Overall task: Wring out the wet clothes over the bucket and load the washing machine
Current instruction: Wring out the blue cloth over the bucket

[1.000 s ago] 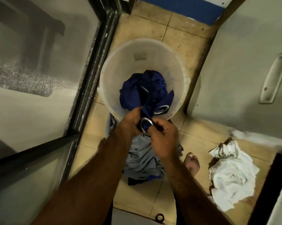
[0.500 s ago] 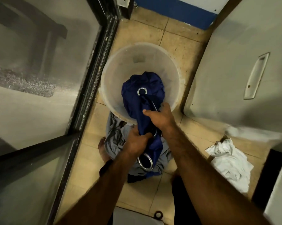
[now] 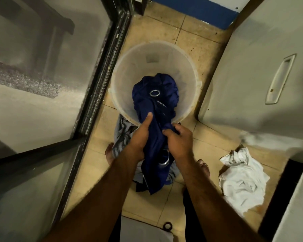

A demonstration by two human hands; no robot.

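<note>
A dark blue cloth with metal eyelet rings [image 3: 143,95] is held in both hands above the near rim of a round translucent white plastic bucket [image 3: 129,70], which stands on a beige tiled floor [image 3: 164,27]. The cloth's upper bulk lies inside the bucket, and its lower end hangs below the wrists. The left hand [image 3: 140,137] is wrapped round the fabric, with the thumb laid straight up along it. The right hand [image 3: 180,140] is curled round the same bunch, just beside the left. A crumpled grey garment [image 3: 120,135] is seen beneath, against the bucket's base. A crumpled white cloth [image 3: 241,179] lies well apart, to the right.
</note>
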